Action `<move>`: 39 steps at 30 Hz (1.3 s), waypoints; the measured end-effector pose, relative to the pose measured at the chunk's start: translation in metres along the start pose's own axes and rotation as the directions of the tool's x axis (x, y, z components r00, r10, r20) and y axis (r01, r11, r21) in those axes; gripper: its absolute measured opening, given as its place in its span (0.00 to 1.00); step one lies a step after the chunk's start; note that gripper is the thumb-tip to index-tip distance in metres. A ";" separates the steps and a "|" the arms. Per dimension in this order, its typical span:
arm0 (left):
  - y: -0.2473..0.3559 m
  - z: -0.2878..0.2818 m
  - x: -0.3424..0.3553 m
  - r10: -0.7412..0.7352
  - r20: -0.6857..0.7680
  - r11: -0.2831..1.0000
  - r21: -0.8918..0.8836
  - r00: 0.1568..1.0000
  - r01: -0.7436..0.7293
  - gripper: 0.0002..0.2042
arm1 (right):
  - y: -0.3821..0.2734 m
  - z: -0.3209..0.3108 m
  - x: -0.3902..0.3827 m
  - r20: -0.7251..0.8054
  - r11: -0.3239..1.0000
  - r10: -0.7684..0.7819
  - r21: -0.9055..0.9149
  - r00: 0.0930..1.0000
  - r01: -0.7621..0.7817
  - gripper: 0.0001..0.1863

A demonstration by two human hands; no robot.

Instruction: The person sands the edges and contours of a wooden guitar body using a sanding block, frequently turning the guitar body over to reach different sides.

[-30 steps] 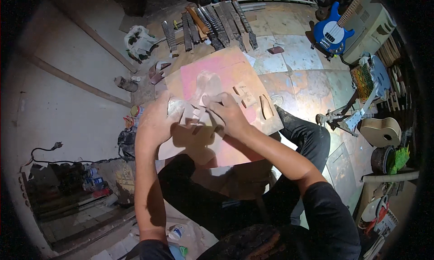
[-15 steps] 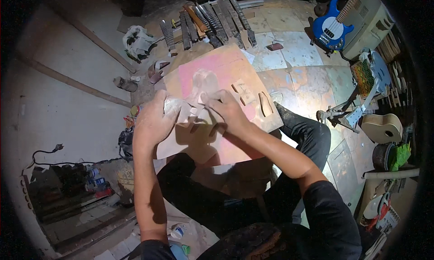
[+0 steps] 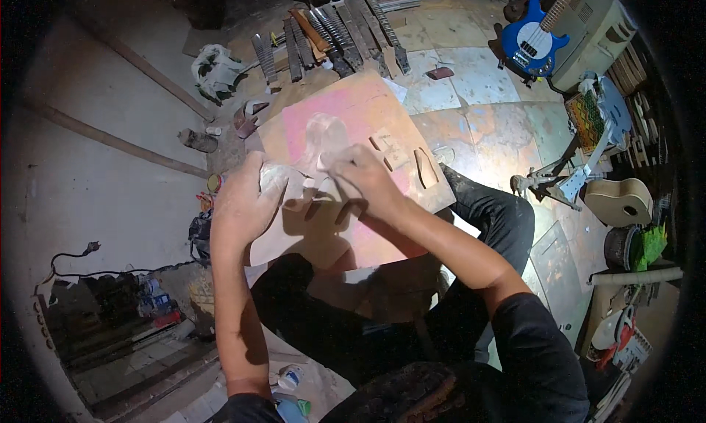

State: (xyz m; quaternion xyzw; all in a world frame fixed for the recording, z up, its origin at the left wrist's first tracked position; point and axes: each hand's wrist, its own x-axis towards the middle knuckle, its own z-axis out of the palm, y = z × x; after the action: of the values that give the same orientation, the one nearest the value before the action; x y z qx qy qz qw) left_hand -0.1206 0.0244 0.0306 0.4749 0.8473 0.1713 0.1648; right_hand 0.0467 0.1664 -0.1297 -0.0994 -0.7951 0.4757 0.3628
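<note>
Over a pink and tan board [image 3: 360, 99] tilted above my lap, both of my hands work close together. Closed around a small pale wooden piece [image 3: 296, 191] is my left hand [image 3: 246, 202]; its thumb and knuckles look coated in whitish dust. My right hand [image 3: 368, 179] has its fingers bent in a pinch against the right end of that piece. Whatever lies between the right fingertips is hidden. Beyond the hands, a pale rounded dusty patch [image 3: 323, 132] shows on the board. Small cut wooden pieces [image 3: 391, 149] and a curved wooden piece [image 3: 426, 168] lie right of my right hand.
Several guitar necks [image 3: 338, 37] lie in a row on the floor ahead. A blue electric bass [image 3: 537, 40] stands at the far right, with an acoustic guitar body [image 3: 619, 202] nearer. A metal stand [image 3: 555, 184] is right of my knee. A black cable [image 3: 73, 257] hangs at the left wall.
My right fingers have shifted slightly left, toward my left hand, along the piece. The whole view has moved a little; my left hand keeps its hold.
</note>
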 end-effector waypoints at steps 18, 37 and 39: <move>-0.005 -0.002 -0.004 -0.045 -0.019 0.999 0.005 0.999 0.045 0.18 | -0.020 -0.008 0.014 0.101 0.975 -0.093 0.209 0.990 0.070 0.18; 0.006 0.003 -0.011 0.115 -0.059 0.984 0.142 0.992 -0.105 0.20 | -0.016 0.000 0.010 -0.174 0.983 0.009 -0.177 0.985 -0.040 0.10; 0.006 0.003 -0.010 0.034 -0.040 0.993 0.110 0.999 -0.029 0.20 | -0.023 0.002 -0.003 -0.025 0.999 0.006 0.045 1.000 -0.005 0.10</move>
State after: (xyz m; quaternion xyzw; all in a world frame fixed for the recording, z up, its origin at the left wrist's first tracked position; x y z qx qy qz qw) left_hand -0.1100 0.0194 0.0320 0.4929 0.8511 0.1371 0.1180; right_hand 0.0517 0.1515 -0.1126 -0.0994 -0.7794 0.4931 0.3734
